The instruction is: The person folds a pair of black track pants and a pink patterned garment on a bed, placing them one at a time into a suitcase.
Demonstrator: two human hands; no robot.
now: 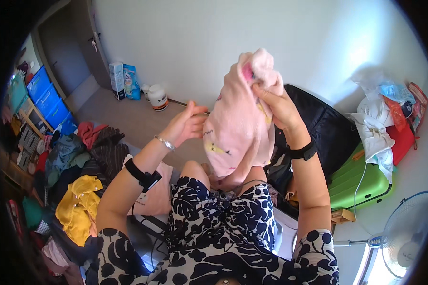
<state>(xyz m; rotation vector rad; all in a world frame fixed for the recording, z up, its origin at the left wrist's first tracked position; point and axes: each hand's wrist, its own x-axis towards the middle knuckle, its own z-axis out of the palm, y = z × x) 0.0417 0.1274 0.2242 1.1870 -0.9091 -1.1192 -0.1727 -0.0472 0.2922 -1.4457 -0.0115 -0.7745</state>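
A pale pink fleece garment (238, 128) with small yellow and dark printed figures hangs bunched in front of me, above my knees. Its upper end is gripped by my right hand (281, 105), thumb pressed on the cloth; those fingers are partly hidden behind it. My left hand (192, 122) is open beside the garment's left edge, fingers stretched, and whether they touch the fabric I cannot tell. Next to my left leg lies another pink cloth piece (154, 192), partly covered by my left forearm.
Piled clothes, including a yellow garment (79, 209), lie on the left. Blue drawers (50, 102) stand behind them. A white tub (158, 97) is by the wall. On the right are an open black suitcase (325, 118), a green suitcase (361, 183) and a fan (406, 237).
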